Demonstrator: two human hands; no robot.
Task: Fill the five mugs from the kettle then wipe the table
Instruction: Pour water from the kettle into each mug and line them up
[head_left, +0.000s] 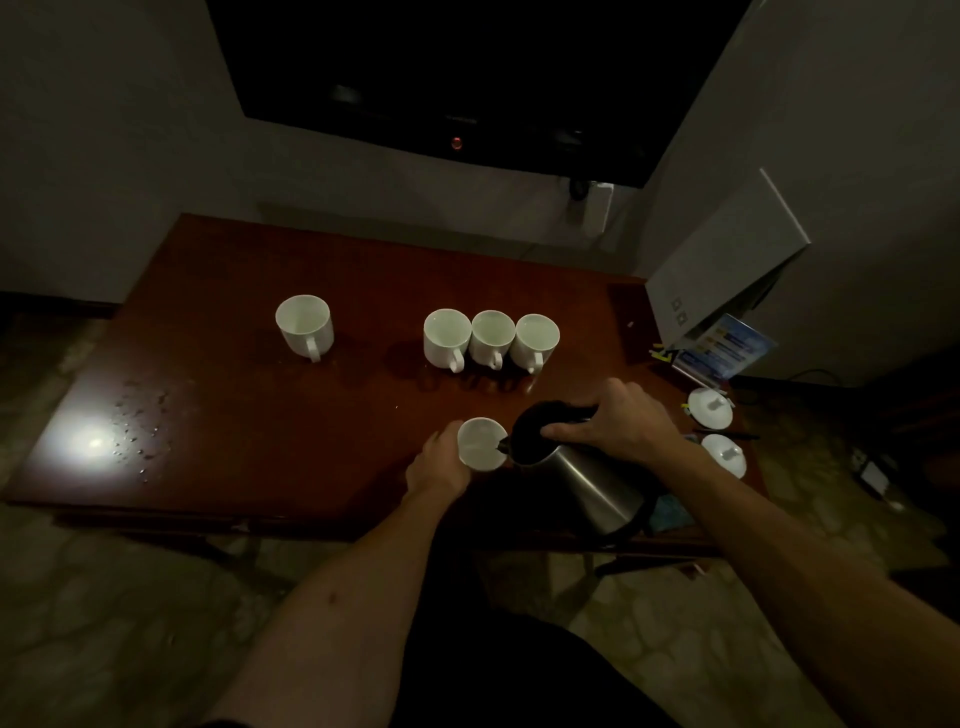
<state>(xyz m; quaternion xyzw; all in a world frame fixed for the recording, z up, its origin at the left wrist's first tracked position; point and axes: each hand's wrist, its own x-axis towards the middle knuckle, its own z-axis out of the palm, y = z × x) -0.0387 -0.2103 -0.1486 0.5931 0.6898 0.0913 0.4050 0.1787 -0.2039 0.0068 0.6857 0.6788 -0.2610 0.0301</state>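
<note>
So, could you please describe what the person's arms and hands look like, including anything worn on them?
Both forearms are bare right up to the frame's bottom edge: no sleeves, watch, rings or gloves show on the left hand or the right hand. A small mark sits on the left forearm. Dim light hides finer detail.

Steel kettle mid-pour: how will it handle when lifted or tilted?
The kettle looks rigid steel, probably heavy if full. Its smooth body may be slippery, so the right hand holds the top. The left hand steadies the mug, likely tippable.
</note>
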